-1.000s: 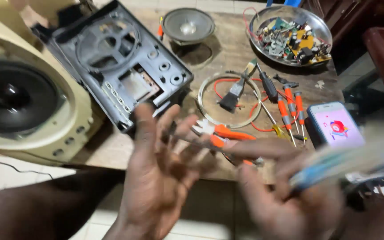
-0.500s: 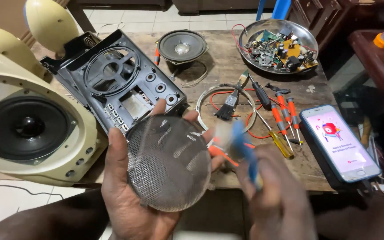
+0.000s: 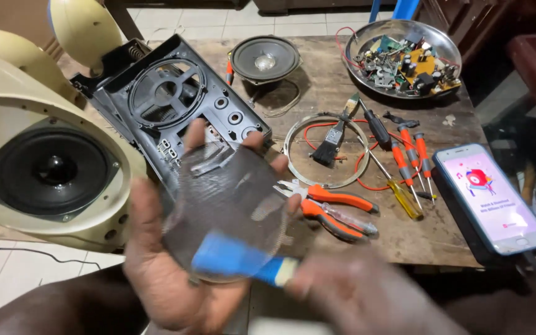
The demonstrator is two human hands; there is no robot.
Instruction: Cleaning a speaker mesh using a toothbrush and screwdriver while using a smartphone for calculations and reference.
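My left hand [image 3: 156,273] holds a round metal mesh speaker grille [image 3: 231,198] flat on its fingers, over the table's front edge. My right hand [image 3: 367,298], blurred by motion, grips a blue-handled tool [image 3: 243,260] and lays it across the lower part of the grille. Which kind of tool it is cannot be told from the blur. Orange-handled pliers [image 3: 336,208] lie on the table just right of the grille.
A cream speaker cabinet [image 3: 44,174] and a black plastic panel [image 3: 169,105] lie at left. Behind are a loose speaker driver [image 3: 265,60], a metal bowl of circuit parts [image 3: 404,59], a ring with a brush [image 3: 327,146], screwdrivers [image 3: 404,161] and a lit phone [image 3: 491,198].
The left hand took up the mesh grille and keeps holding it. The right hand brought the blue-handled tool leftward and down onto the grille's lower part.
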